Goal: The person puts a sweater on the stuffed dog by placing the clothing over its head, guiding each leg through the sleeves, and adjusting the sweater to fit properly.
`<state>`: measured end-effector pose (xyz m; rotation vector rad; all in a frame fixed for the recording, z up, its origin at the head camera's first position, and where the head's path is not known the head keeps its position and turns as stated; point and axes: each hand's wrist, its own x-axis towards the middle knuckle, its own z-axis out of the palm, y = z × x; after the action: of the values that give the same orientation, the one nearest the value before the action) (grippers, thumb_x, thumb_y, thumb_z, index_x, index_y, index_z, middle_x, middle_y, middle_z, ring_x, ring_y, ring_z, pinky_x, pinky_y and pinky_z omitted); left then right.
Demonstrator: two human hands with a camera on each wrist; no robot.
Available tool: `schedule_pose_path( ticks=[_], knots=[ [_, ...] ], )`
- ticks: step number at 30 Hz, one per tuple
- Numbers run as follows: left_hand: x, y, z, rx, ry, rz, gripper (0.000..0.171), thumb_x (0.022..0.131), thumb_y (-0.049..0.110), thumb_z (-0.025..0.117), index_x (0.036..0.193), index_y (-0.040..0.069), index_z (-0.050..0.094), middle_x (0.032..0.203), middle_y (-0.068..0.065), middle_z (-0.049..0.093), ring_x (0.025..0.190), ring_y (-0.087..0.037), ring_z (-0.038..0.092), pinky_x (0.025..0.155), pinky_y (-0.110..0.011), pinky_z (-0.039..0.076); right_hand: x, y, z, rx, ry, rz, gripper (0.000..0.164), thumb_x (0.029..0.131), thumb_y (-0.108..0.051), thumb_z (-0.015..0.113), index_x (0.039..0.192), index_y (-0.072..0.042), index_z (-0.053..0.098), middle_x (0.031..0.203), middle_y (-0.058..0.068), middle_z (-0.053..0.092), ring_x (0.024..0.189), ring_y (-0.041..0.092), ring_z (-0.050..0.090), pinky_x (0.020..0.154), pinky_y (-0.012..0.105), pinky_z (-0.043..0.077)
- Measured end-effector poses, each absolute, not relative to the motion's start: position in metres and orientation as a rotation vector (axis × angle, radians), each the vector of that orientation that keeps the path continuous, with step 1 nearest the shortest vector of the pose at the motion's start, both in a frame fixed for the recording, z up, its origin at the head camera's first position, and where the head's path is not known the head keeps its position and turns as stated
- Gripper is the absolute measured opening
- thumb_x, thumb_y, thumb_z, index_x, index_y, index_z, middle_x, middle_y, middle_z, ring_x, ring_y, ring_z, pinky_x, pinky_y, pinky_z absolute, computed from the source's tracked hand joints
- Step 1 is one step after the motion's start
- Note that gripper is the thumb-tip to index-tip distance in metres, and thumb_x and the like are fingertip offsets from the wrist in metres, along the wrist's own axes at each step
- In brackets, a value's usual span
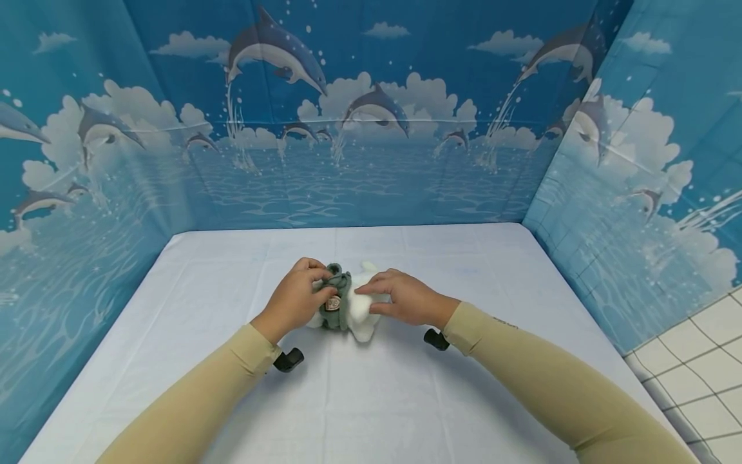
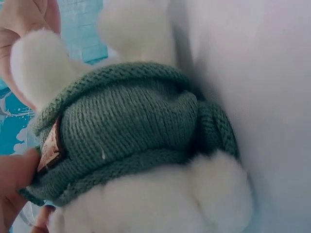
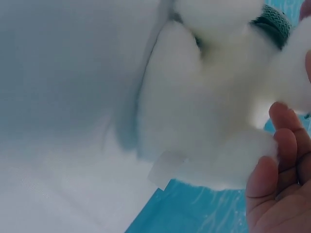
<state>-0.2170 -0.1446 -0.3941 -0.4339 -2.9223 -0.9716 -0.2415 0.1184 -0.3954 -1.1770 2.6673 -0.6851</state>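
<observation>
A white plush toy (image 1: 359, 308) lies on the white-covered table, wearing a green knitted sweater (image 1: 335, 316) with a small brown-edged label (image 1: 333, 303). At the label's side, my left hand (image 1: 298, 293) pinches the knit between thumb and fingers; the thumb (image 2: 19, 170) shows in the left wrist view. My right hand (image 1: 408, 298) holds a stubby white limb of the plush toy (image 3: 189, 107) from the right, its fingers (image 3: 286, 145) bent against the fur. A pale tag (image 3: 167, 167) hangs at the toy's lower end. The toy's face is hidden.
The white cloth on the table (image 1: 382, 399) has faint creases. Blue curtains with dolphins (image 1: 371, 180) stand along the back and both sides. Black wrist-camera mounts (image 1: 288, 359) hang under both wrists. White floor tiles (image 1: 695, 361) show at the right.
</observation>
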Motion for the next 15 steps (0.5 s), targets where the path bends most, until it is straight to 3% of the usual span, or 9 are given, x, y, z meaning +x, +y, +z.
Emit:
schedule_pose_path(
  ticks=[10,15],
  knots=[
    [-0.214,-0.144,-0.390,-0.440,-2.902,-1.220,0.034,0.105,0.029,0.068,0.131,0.007,0.071,0.144,-0.006,0.049,0.132,-0.030,0.056,0.105,-0.050,0.051,-0.239,0.110,-0.395,-1.206,2.747,-0.701,0.026,0.103,-0.024,0.072,0.127,-0.014,0.074,0.123,0.003,0.070,0.117,0.022,0.065,0.099,0.039,0.055],
    [-0.212,-0.145,-0.388,-0.478,-2.870,-1.297,0.031,0.106,0.028,0.067,0.129,0.007,0.071,0.145,-0.007,0.048,0.136,-0.032,0.054,0.109,-0.053,0.049,-0.239,0.106,-0.394,-1.172,2.783,-0.686,0.025,0.102,-0.024,0.072,0.124,-0.010,0.075,0.118,0.004,0.073,0.109,0.020,0.067,0.094,0.036,0.056]
  ],
)
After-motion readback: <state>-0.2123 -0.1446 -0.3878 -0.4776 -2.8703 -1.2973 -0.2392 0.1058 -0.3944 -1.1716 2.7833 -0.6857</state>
